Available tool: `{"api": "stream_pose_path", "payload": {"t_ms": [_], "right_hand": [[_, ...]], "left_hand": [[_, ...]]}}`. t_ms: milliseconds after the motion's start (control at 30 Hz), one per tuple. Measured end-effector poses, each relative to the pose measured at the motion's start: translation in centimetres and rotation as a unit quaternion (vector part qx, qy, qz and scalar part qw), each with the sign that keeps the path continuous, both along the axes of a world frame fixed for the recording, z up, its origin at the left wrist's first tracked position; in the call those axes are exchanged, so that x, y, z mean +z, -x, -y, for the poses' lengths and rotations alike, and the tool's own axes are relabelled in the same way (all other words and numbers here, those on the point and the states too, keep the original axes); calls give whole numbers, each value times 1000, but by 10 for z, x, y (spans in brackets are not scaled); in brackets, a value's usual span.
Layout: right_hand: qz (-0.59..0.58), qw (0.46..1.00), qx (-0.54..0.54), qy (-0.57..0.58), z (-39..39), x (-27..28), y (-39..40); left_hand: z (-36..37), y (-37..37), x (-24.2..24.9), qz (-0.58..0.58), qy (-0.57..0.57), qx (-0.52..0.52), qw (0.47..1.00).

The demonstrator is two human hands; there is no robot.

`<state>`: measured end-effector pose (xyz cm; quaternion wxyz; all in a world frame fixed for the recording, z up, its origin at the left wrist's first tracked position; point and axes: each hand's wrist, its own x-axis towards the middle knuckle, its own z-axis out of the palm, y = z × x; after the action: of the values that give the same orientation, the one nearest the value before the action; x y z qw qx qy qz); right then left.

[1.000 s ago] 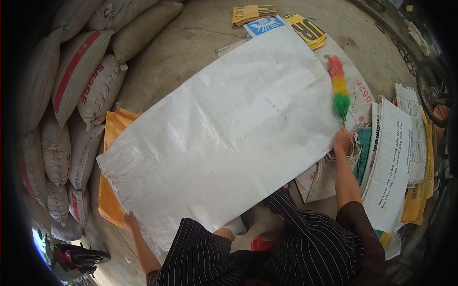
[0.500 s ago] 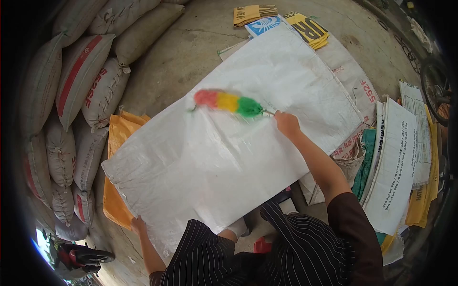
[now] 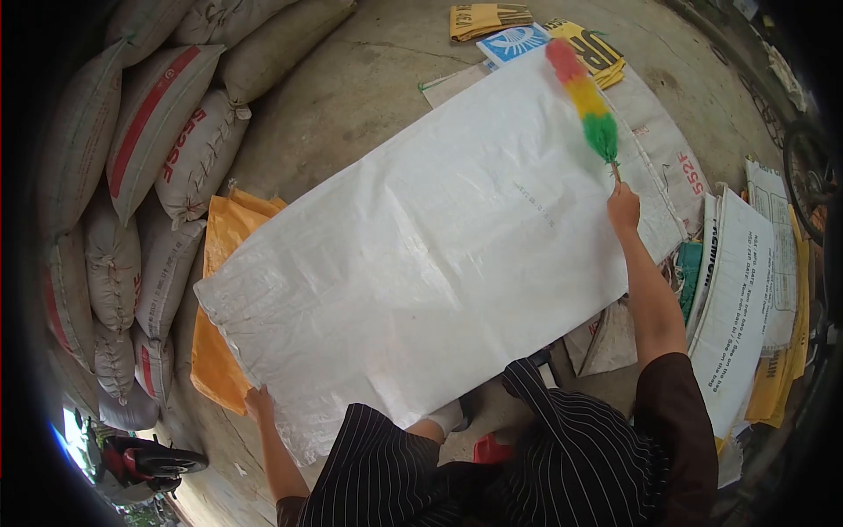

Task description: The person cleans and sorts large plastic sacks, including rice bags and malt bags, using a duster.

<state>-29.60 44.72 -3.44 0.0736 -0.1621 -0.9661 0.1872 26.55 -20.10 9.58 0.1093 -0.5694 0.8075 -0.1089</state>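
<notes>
A large white woven sack (image 3: 413, 255) lies spread out before me, wrinkled and shiny in its middle. My right hand (image 3: 624, 207) is closed round the handle of a feather duster (image 3: 584, 101) with red, yellow and green bands. The duster's head is over the far right end of the sack, its red tip near the far edge. At the sack's near left edge, my left hand (image 3: 260, 404) has its fingers closed on the border. An orange sack (image 3: 219, 351) shows from beneath the white one on the left.
Filled sacks (image 3: 158, 114) are stacked along the left. Folded printed sacks (image 3: 733, 281) stand at the right, and more folded yellow sacks (image 3: 487, 21) lie at the far side. A motorbike (image 3: 145, 461) is at the lower left; a bicycle wheel (image 3: 803, 171) shows at the right.
My right hand has swept the feather duster from the sack's middle to its far right end, and the duster now points away from me. My left hand stays at the near left edge.
</notes>
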Motion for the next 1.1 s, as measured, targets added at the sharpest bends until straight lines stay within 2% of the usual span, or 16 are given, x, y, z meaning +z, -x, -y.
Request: {"api": "stream_pose_path", "payload": {"t_ms": [67,100,167,300,367,533,600,633,700,833,900,933,967,1033,1100], "right_hand": [[13,978,197,-70,12,18,-13],[15,977,198,-71,14,17,-14],[33,986,143,-77,19,16,-11],[31,991,121,-47,33,14,-5],[-26,999,17,42,20,-8,7],[-19,998,38,48,5,21,8],[22,993,115,-16,11,29,-2],[23,993,112,-19,10,28,-4],[38,998,-19,40,13,23,-4],[31,992,-88,84,20,25,-7],[-10,977,-183,113,4,14,-14],[-18,975,-190,117,-8,5,-20],[-29,972,-198,123,-21,-3,-25],[-50,972,-169,152,-46,-10,-52],[17,977,-100,188,-69,3,-88]], "left_hand": [[-9,11,7,3,-7,2,1000],[-12,11,10,10,-12,2,1000],[-12,8,6,21,-5,11,1000],[-12,6,-4,30,5,52,998],[-8,-4,-10,25,5,42,999],[-2,2,-13,34,19,39,998],[-13,16,2,37,-33,86,995],[-18,18,4,39,-37,83,995],[-20,27,7,37,-19,115,992],[-2,17,-9,42,-54,149,986],[35,-9,-35,-113,-71,-1,991],[57,-12,-51,-256,-115,6,960],[73,-10,-62,-397,-154,12,905],[69,35,-41,-361,-89,101,923],[99,49,-54,-333,-46,84,938]]}}
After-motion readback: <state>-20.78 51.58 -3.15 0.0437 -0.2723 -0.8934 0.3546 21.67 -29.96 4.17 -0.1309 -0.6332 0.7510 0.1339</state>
